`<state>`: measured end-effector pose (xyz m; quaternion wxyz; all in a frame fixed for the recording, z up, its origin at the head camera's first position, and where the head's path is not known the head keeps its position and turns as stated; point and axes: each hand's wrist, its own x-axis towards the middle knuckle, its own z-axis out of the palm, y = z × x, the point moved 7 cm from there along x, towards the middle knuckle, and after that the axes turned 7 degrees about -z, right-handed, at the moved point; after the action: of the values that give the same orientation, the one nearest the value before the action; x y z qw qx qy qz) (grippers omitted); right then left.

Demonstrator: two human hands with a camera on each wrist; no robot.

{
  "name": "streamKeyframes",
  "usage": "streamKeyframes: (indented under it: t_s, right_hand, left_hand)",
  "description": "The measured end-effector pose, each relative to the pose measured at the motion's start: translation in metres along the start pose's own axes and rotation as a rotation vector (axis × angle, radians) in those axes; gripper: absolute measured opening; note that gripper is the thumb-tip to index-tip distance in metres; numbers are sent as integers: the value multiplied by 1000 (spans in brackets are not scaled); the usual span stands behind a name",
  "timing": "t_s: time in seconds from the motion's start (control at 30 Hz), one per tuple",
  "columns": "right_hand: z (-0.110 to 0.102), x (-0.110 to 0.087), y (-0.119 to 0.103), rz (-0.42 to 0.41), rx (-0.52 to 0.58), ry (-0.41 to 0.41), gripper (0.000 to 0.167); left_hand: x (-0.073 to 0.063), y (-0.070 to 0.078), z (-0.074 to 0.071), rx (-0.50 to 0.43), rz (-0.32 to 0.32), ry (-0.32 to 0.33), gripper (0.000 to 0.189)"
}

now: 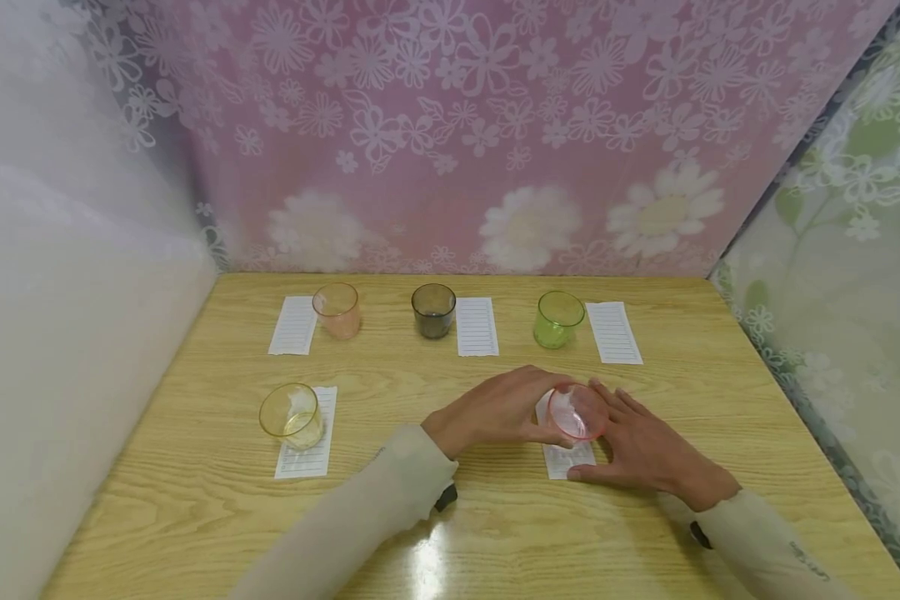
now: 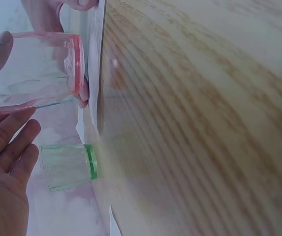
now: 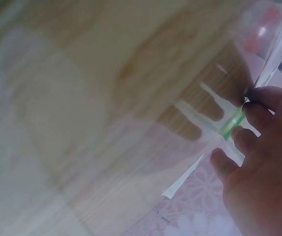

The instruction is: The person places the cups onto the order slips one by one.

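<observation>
A clear pink glass (image 1: 577,412) stands over a lined paper strip (image 1: 570,462) at the right front of the table. My left hand (image 1: 498,408) grips this glass from the left, thumb on one side and fingers on the other; the left wrist view shows its base close over the paper. From the right, my right hand (image 1: 641,446) lies low with fingers spread beside the glass. Its thumb rests on the strip's near end, and in the right wrist view its fingertips (image 3: 251,93) are at the paper's edge.
A peach glass (image 1: 337,310), a dark grey glass (image 1: 433,311) and a green glass (image 1: 558,319) stand in the back row, each beside a lined paper strip. At the left front, a yellow glass (image 1: 292,415) overlaps another strip (image 1: 318,458). Floral sheets enclose the wooden table (image 1: 195,517).
</observation>
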<state>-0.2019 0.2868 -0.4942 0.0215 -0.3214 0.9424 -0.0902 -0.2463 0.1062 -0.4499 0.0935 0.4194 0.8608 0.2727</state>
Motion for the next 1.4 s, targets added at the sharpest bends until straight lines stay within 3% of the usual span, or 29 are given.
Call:
streamKeyframes:
  t_s: [0.3, 0.7, 1.03, 1.2, 1.4]
  right_hand:
    - [-2, 0, -3, 2, -8, -6, 113]
    - [-3, 1, -4, 8, -7, -1, 113]
    - [-3, 1, -5, -33, -20, 0, 114]
    - [-8, -8, 6, -6, 65, -12, 112]
    - [-25, -14, 25, -15, 6, 28, 107]
  left_hand:
    - [0, -3, 6, -31, -6, -4, 78]
    - [1, -6, 12, -3, -29, -3, 79]
    - [2, -8, 14, -33, -53, -11, 84]
    - [1, -11, 14, -51, -58, -21, 92]
    - [-1, -18, 5, -77, -116, 6, 88]
